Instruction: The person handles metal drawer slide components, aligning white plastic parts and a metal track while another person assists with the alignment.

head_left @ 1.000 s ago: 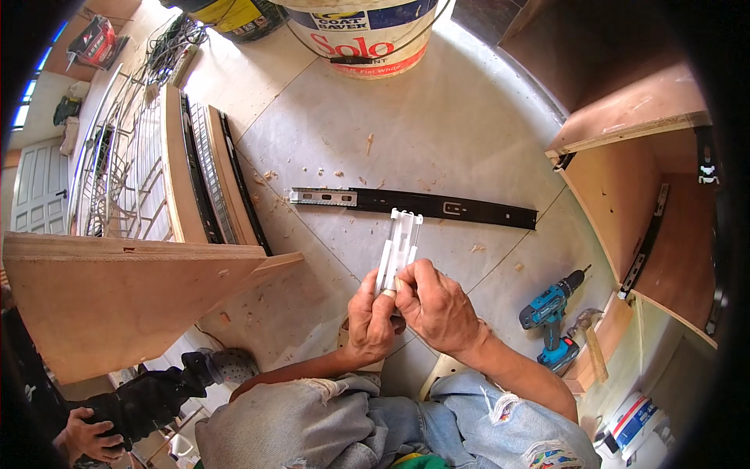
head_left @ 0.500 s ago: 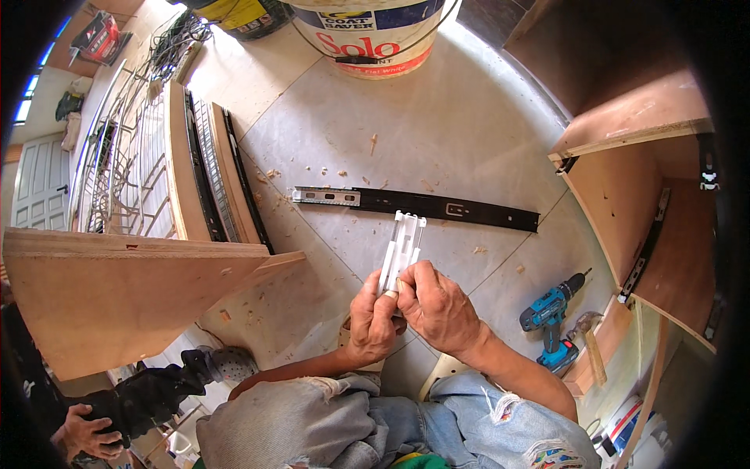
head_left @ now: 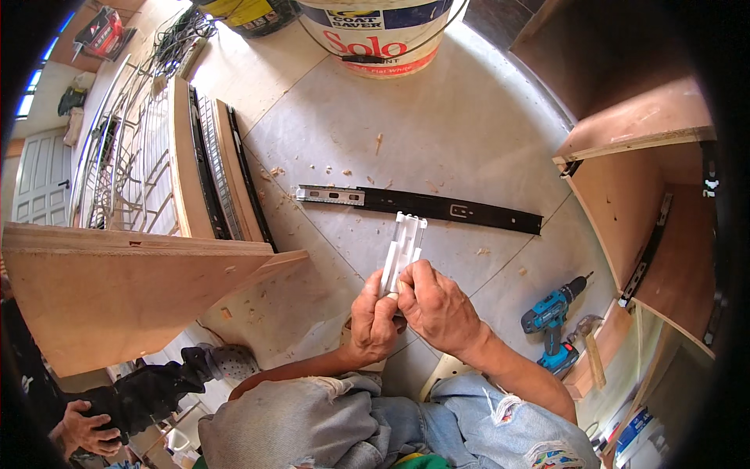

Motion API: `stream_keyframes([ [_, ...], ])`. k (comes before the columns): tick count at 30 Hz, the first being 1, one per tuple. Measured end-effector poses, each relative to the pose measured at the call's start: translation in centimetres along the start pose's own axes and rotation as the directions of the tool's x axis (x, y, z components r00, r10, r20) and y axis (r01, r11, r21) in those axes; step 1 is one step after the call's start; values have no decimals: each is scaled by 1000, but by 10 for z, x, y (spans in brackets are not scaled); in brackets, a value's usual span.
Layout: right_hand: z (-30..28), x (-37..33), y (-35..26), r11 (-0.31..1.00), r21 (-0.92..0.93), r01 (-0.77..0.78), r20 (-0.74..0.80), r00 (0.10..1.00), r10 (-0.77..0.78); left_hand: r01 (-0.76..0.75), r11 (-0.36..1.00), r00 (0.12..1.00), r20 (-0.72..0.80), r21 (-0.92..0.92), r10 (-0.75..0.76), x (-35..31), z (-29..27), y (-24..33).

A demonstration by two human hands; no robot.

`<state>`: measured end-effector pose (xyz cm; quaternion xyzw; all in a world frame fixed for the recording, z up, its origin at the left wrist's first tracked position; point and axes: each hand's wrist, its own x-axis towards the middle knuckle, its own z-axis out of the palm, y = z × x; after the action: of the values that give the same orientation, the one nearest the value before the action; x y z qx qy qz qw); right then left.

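Note:
My left hand (head_left: 373,322) and my right hand (head_left: 437,306) together grip the lower end of a bundle of white plastic strips (head_left: 401,250), which points up and away from me. Just beyond the bundle a long black drawer slide (head_left: 437,207) with a silver end lies flat on the tiled floor (head_left: 469,125). My knees in torn jeans show at the bottom of the view.
A blue cordless drill (head_left: 551,320) and a hammer (head_left: 590,344) lie at the right beside an open wooden cabinet (head_left: 648,211). A wooden panel (head_left: 117,289), a wire basket frame (head_left: 125,164), a large white bucket (head_left: 383,35) and another person's hand (head_left: 78,430) surround the spot.
My hands have barely shifted on the white strips. The view has moved slightly, nothing else differs.

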<state>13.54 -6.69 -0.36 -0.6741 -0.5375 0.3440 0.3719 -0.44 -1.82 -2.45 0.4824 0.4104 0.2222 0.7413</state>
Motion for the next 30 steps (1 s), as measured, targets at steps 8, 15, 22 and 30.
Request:
stream_keyframes([
  [8, -4, 1, -5, 999, 33, -20, 28, 999, 19, 13, 1000, 999, 37, 22, -14, 0, -5, 2],
  [15, -4, 0, -5, 997, 67, -48, 32, 998, 46, -43, 999, 999, 9, 4, 43, 1, 0, 1],
  [22, 0, -4, -4, 995, 91, -36, -102, 994, 45, -86, 996, 996, 33, 13, 86, 4, 4, 8],
  [30, 1, -7, -3, 988, 157, 11, -146, 989, 12, -128, 991, 991, 25, -41, 130, 3, 3, 0],
])
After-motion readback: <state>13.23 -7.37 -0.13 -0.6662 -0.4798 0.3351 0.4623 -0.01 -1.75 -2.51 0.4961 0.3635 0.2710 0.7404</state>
